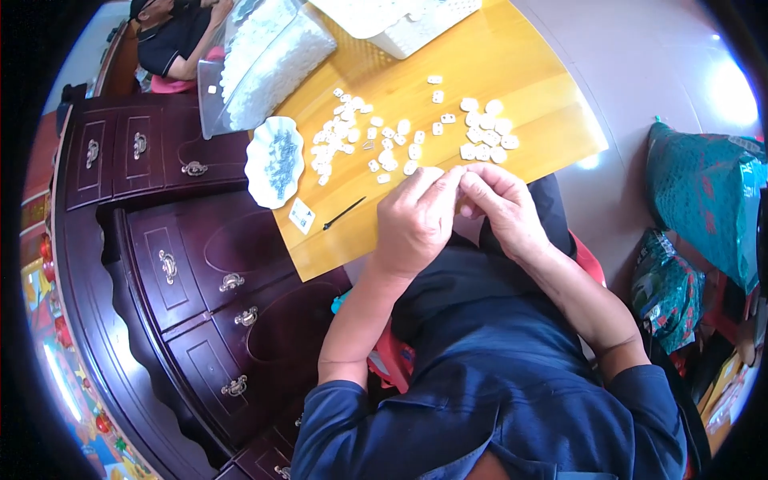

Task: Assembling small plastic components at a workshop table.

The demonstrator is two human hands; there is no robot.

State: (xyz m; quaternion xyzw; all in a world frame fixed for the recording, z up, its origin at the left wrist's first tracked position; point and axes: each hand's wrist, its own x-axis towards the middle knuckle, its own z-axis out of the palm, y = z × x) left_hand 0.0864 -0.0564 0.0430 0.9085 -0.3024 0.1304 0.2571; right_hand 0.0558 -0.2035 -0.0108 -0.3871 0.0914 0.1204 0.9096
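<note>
My left hand [418, 214] and my right hand [502, 206] meet fingertip to fingertip just over the near edge of the wooden table [544, 96]. Both are closed in a pinch, and whatever they pinch is hidden by the fingers. Beyond them lie several small white plastic pieces [388, 144] with dark holes, loosely scattered. A cluster of rounder white pieces [486, 132] sits farther right. On the left, a white scalloped dish [254, 172] holds many small dark metal bits, perhaps screws [282, 160]. A thin black screwdriver-like rod [344, 214] rests beside a small white card [302, 216].
A clear bin [210, 104] full of white pieces stands at the table's far left, and a white basket [424, 36] at the far edge. Dark wooden drawers [192, 264] flank the left. Across the table sits another person [168, 44]. Green sacks [704, 192] stand right.
</note>
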